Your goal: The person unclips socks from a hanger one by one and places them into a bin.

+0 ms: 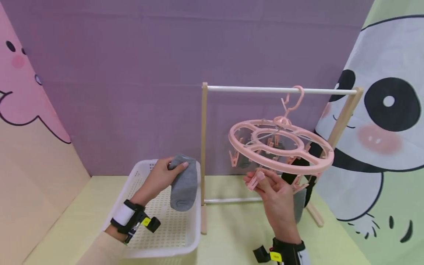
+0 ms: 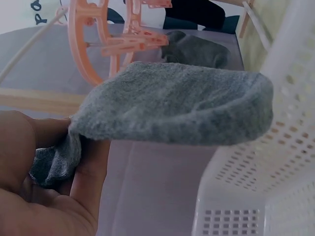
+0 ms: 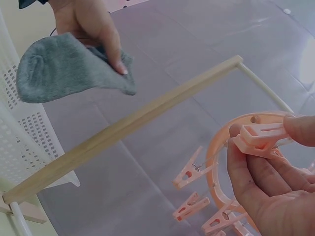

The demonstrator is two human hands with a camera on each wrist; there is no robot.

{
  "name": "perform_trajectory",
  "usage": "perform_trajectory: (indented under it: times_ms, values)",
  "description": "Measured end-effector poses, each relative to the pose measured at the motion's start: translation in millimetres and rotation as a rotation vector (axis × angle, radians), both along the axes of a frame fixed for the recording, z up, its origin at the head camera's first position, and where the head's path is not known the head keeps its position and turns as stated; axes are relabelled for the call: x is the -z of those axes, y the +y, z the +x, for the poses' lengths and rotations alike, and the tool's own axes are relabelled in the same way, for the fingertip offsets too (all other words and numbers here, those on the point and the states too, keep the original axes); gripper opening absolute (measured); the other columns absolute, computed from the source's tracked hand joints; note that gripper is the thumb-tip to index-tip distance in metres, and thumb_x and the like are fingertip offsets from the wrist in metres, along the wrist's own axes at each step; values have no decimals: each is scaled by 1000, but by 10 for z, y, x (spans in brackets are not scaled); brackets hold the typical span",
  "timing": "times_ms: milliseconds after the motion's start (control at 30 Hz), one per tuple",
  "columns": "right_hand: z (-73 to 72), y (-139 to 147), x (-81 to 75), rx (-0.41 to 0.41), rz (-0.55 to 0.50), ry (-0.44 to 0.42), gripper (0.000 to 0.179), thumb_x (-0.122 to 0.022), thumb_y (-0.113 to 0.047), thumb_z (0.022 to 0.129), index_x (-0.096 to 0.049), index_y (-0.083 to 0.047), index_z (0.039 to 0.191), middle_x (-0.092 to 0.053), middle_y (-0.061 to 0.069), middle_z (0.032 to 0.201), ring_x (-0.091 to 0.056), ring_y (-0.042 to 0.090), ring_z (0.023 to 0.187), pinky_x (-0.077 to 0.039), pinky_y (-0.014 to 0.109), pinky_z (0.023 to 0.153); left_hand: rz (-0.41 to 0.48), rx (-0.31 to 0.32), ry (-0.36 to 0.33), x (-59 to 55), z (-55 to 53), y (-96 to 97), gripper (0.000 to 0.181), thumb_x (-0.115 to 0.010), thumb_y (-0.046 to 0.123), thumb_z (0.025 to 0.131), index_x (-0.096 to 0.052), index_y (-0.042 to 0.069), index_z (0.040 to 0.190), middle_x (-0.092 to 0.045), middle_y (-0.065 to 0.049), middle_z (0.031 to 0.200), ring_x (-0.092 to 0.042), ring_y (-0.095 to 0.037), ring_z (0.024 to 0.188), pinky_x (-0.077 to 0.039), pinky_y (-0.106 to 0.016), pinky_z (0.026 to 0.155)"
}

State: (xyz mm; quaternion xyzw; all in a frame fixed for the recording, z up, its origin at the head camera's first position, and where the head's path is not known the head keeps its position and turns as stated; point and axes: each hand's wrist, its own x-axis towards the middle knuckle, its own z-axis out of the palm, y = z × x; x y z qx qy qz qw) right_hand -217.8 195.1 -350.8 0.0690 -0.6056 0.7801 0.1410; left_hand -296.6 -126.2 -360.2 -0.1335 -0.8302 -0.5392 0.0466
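Observation:
My left hand [image 1: 164, 176] pinches a grey sock [image 1: 184, 187] near its upper end, and the rest of it hangs over the basket. The same sock [image 2: 172, 103] fills the middle of the left wrist view. With thumb and fingers my right hand [image 1: 273, 191] holds a pink clothespin [image 1: 253, 182] at the near rim of the round pink drying hanger [image 1: 281, 167]. In the right wrist view this clothespin [image 3: 258, 137] lies between thumb and fingertips. A gap separates the sock from the clothespin.
A white perforated basket [image 1: 193, 243] stands below my left hand. The hanger hooks onto the white bar [image 1: 245, 89] of a wooden-legged rack [image 1: 203, 147]. Other clothespins [image 1: 234, 159] dangle from the ring, and dark and grey socks [image 1: 299, 206] hang at its right side.

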Motion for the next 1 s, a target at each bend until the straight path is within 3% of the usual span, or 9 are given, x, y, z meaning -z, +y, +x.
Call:
perform_trajectory:
  times_ms: [333, 500, 833, 1000]
  values:
    - [-22, -3, 40, 11, 1, -14, 33, -64, -21, 106, -63, 1, 131, -81, 1, 107, -80, 17, 101, -61, 34, 94, -84, 17, -30, 245, -58, -110, 36, -64, 32, 106, -50, 11, 80, -45, 0, 68, -46, -15, 60, -42, -29, 58]
    - [-30, -18, 28, -5, -5, -4, 26, -63, -19, 106, -67, -3, 126, -81, 2, 107, -80, 18, 102, -62, 33, 94, -110, -2, -60, 413, -76, -127, 40, -65, 28, 105, -44, 14, 75, -37, 3, 64, -40, -13, 57, -37, -26, 57]
    - [-81, -48, 50, 1, 18, -20, 34, -63, -24, 106, -63, 0, 130, -81, 1, 107, -80, 17, 104, -60, 33, 96, -132, -38, -139, 647, -57, -14, 35, -63, 24, 105, -47, 14, 76, -40, 3, 67, -44, -12, 62, -38, -28, 60]
    - [-88, -45, 68, 6, 28, -45, 38, -63, -24, 106, -61, 2, 133, -80, -1, 107, -80, 16, 104, -60, 33, 95, -145, -12, -183, 783, -51, -7, 35, -65, 19, 103, -51, 14, 71, -43, 4, 65, -46, -12, 61, -40, -28, 60]
